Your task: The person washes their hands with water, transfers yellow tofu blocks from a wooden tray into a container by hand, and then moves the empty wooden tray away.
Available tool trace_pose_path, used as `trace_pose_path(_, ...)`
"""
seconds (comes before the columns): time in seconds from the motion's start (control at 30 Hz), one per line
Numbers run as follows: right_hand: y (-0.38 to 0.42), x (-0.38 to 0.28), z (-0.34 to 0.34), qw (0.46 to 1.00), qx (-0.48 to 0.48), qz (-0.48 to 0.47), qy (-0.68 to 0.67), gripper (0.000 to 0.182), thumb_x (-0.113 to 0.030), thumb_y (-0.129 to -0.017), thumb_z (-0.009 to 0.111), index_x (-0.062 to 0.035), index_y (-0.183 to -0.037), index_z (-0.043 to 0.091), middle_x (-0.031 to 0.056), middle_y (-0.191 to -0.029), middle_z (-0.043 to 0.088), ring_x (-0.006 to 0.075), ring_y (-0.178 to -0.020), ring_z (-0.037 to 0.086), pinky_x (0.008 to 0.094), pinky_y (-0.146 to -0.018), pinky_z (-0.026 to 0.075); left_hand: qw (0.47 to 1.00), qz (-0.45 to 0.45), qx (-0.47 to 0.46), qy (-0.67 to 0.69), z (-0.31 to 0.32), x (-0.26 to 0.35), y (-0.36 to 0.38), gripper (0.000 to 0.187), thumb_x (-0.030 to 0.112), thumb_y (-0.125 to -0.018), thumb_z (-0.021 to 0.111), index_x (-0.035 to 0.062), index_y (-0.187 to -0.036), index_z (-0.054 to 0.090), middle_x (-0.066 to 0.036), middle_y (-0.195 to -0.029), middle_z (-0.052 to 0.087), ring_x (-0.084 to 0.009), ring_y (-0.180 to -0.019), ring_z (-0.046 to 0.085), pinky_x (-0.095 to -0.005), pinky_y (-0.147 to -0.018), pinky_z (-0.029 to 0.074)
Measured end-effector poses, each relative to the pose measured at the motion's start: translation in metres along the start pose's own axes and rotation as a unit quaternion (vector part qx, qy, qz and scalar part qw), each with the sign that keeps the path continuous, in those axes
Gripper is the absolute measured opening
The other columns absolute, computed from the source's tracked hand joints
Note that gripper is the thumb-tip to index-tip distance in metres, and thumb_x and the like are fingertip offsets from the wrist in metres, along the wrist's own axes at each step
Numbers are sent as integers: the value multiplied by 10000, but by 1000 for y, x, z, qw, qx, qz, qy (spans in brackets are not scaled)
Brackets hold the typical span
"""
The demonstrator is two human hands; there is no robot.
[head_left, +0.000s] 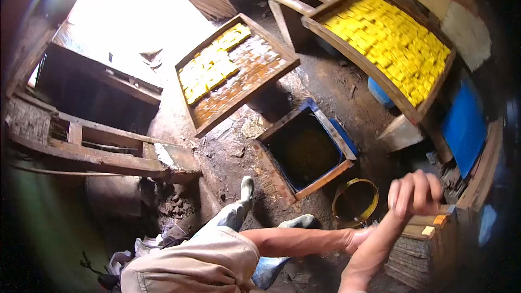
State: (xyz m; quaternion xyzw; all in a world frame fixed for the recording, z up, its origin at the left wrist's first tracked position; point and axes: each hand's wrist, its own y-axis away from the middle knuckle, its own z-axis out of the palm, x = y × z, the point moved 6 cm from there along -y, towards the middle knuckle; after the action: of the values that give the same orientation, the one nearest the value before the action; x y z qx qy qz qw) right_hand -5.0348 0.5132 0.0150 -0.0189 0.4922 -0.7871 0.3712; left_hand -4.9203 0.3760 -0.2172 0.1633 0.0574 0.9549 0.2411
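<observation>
My right hand is raised at the lower right with its fingers curled in. Whatever it may hold does not show. Below it stands a stack of wooden boards with small yellow pieces on top. My left hand reaches across from the left and passes behind my right forearm, which hides its fingers; whether it grips anything cannot be seen. Close by on the floor is a round container with a yellow rim. A square wooden-framed tub, lined in blue and dark inside, stands beyond it.
A wooden tray is partly covered with yellow blocks. Another framed tray at the upper right is full of yellow blocks. A blue panel leans at right. Wooden beams line the left. The floor looks wet.
</observation>
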Motion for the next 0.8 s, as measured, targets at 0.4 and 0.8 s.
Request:
trace_pose_path(0.4,117,308,-132,645,620,349,280,316,-167,-945,565,-40,-1233,547,111,-1152,646,191,-967,644,305,-781,523,845,336,316,269,-219,377,270,304,336,-909,527,95,-1078,602,-120,-1045,664,-285,-925,641,-390,-802,516)
trace_pose_path(0.8,-67,589,-328,538,348,335,691,319,-78,-863,633,33,-1162,633,150,-1160,660,247,-1048,636,324,-881,511,582,388,714,17,-356,513,778,288,191,-878,566,129,-1156,604,-11,-932,666,-118,-765,629,-258,-635,439)
